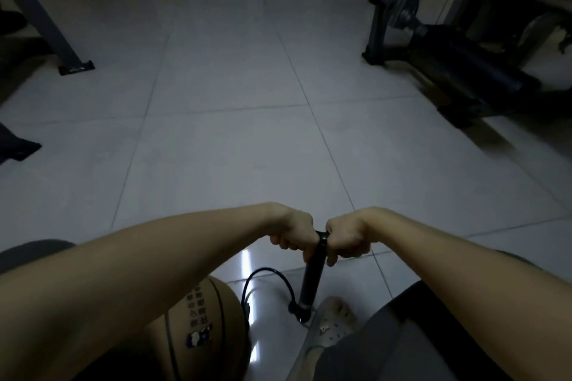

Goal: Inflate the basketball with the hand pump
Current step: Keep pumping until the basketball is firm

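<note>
The hand pump (312, 283) stands nearly upright on the pale tiled floor (247, 133), its black barrel leaning slightly to the right at the top. Both hands are clenched around the pump's crossbar handle (322, 236): the left hand (295, 233) grasps the part left of the barrel, and the right hand (348, 241) grasps the part right of it, knuckles up, with the 2 fists almost meeting over the barrel top.

A thin black hose (266, 272) leaves the pump's base, arcs up and to the left, then drops to the basketball (201, 328). The brown ball sits low and left of the pump, partly hidden under the left forearm, with dark printed characters and a small sticker on its skin. Where the hose meets the ball is too dim to make out.

Just right of the pump's base, a foot in a grey perforated clog (326, 329) rests beside it. Well beyond the pump to the right stands a dark exercise machine (458, 71); well beyond to the left, a slanted metal leg (46, 22).
</note>
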